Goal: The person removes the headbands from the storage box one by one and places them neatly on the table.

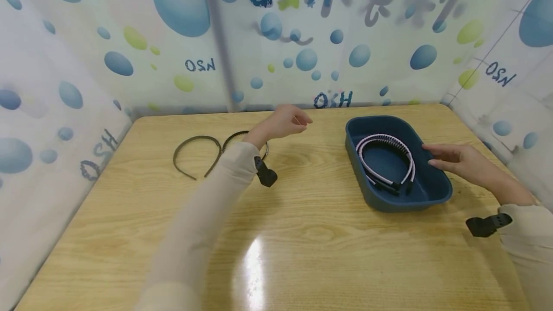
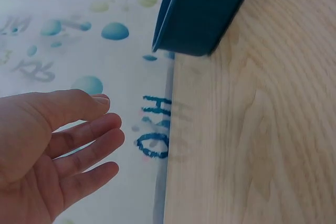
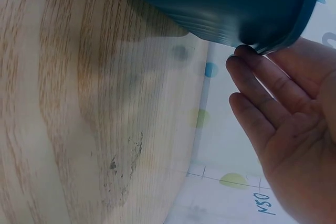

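Observation:
Two thin dark headbands lie on the table at the left: one headband [image 1: 174,155] shows whole, while the other headband [image 1: 233,134] is partly covered by the left forearm. Above the table's far part hovers my left hand [image 1: 287,121], its fingers relaxed and holding nothing. A blue plastic bin [image 1: 389,204] stands at the right with several headbands inside, a white-and-black headband [image 1: 384,137] on top. My right hand [image 1: 464,162] pinches the bin's right rim. In the right wrist view, fingertips [image 3: 244,51] touch the bin's outer wall.
The wooden table [image 1: 311,253] meets a bubble-printed curtain [image 1: 268,52] along its back edge and sides. Each wrist wears a dark camera on a strap, such as the left camera [image 1: 265,174]. Dark marks [image 3: 126,163] show on the wood near the bin.

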Action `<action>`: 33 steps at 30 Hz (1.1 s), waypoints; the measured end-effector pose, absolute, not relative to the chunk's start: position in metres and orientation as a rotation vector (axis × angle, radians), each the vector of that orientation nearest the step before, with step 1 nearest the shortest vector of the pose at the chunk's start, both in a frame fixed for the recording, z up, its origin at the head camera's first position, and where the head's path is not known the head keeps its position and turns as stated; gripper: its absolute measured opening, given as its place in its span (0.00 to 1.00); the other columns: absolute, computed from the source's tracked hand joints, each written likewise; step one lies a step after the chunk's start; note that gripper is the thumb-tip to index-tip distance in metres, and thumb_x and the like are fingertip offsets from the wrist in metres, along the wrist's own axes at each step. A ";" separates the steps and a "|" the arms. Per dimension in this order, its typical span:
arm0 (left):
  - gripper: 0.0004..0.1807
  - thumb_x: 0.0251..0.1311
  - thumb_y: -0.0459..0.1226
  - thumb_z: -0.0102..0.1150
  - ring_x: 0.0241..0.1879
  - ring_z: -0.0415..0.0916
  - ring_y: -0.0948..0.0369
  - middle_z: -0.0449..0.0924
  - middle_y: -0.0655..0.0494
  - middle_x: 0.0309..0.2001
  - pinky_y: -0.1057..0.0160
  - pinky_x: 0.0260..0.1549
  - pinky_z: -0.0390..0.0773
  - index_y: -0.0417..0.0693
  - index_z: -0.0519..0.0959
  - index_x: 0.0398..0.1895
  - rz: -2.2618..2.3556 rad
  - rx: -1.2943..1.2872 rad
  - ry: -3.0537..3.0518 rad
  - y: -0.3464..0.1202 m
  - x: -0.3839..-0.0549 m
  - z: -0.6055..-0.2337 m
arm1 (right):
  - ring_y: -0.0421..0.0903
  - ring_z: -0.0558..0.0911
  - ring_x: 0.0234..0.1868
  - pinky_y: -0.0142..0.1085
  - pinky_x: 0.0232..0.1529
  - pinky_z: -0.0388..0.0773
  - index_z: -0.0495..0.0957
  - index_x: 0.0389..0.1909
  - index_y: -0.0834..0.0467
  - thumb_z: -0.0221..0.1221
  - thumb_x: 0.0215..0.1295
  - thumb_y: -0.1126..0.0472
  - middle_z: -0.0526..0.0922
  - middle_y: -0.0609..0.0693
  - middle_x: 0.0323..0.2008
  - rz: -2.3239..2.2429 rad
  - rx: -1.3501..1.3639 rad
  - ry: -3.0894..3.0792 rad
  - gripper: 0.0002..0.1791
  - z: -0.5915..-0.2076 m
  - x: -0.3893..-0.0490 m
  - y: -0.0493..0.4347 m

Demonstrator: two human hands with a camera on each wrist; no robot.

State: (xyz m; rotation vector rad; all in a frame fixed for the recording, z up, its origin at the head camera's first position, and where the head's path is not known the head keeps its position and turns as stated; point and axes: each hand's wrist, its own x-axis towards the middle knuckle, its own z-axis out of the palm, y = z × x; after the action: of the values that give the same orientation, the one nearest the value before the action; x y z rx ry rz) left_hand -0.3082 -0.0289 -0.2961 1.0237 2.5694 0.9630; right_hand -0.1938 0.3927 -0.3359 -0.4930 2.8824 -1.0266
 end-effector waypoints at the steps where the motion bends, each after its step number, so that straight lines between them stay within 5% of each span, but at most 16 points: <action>1: 0.14 0.63 0.32 0.52 0.45 0.75 0.57 0.78 0.49 0.46 0.65 0.42 0.75 0.40 0.78 0.50 0.962 1.026 2.561 -0.025 -0.307 -0.297 | 0.17 0.68 0.42 0.21 0.34 0.73 0.66 0.59 0.71 0.56 0.64 0.62 0.67 0.29 0.48 -1.027 -0.492 2.882 0.25 -0.336 -0.194 0.393; 33: 0.15 0.62 0.31 0.51 0.47 0.73 0.61 0.76 0.48 0.50 0.73 0.44 0.71 0.38 0.77 0.51 0.848 1.203 2.447 0.078 -0.302 -0.300 | 0.18 0.69 0.42 0.19 0.34 0.72 0.66 0.59 0.71 0.56 0.64 0.63 0.65 0.21 0.46 -1.066 -0.499 2.859 0.25 -0.337 -0.193 0.393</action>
State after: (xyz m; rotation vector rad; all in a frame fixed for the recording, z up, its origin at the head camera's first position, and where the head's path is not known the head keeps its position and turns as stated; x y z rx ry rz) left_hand -0.3025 0.0775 -0.2998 1.2026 2.4472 0.8476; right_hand -0.1930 0.3927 -0.3366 -0.4986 2.8595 -1.0657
